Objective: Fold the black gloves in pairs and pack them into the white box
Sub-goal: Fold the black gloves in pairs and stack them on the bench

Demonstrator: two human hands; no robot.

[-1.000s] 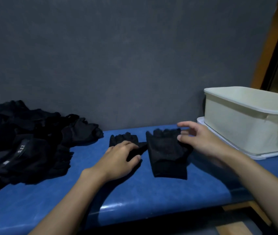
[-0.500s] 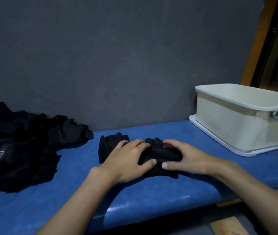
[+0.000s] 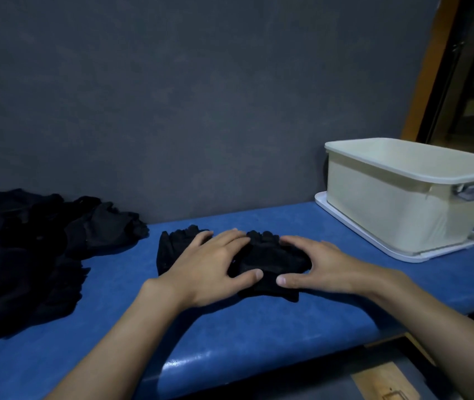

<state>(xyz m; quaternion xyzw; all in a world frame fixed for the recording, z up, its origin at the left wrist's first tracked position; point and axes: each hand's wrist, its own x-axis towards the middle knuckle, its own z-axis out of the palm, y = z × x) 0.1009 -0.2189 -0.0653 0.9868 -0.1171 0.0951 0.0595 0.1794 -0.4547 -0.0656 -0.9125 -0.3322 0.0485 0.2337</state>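
Observation:
Two black gloves lie side by side on the blue bench top (image 3: 259,336), in the middle. My left hand (image 3: 210,267) lies flat over the left glove (image 3: 172,249) and reaches onto the right glove (image 3: 270,258). My right hand (image 3: 316,267) presses on the right glove from its right side, fingers spread. Both thumbs meet at the near edge of that glove. The white box (image 3: 397,209) stands at the far right on a white lid (image 3: 420,255); its inside is hidden from here.
A heap of several black gloves (image 3: 28,249) covers the left end of the bench. A dark grey wall (image 3: 201,96) runs close behind. The bench's front edge is near me, with floor below at the right.
My right hand came down from the glove's fingertips onto the right glove, and my left hand slid right onto it. The right glove now looks bunched and shorter.

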